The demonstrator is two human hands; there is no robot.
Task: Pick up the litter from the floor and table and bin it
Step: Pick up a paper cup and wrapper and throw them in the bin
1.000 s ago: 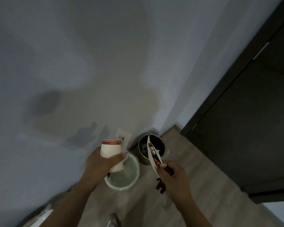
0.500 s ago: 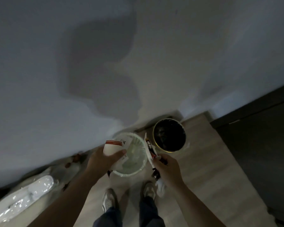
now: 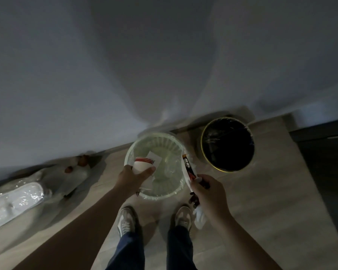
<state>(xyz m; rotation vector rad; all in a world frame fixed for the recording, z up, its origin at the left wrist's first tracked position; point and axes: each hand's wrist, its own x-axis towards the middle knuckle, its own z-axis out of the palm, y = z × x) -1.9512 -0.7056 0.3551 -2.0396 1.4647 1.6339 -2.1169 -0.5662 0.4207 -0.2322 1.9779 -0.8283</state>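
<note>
Closing in since last look: head tipping down, cup (image 3: 142, 165) now hanging over white bin (image 3: 160, 197), inside left rim. Left hand (image 3: 134, 177) wrapping cup, fingers curled round wall, paper slip (image 3: 154, 155) peeking behind. Right hand (image 3: 209, 193) pinching wrapper (image 3: 188, 168), long axis pointing toward wall, lying along right rim, not quite over mouth. Left nearer drop. Black bin (image 3: 219, 169) sitting just right. Dim, blurring: litter poking below right hand hard making out.

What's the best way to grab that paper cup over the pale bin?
Grip the cup round its side wall, below its red band, coming from the side. It is a round tapered tube that thumb and fingers wrap well, as the left hand does over the bin; pinching its thin rim would probably buckle it.
</note>
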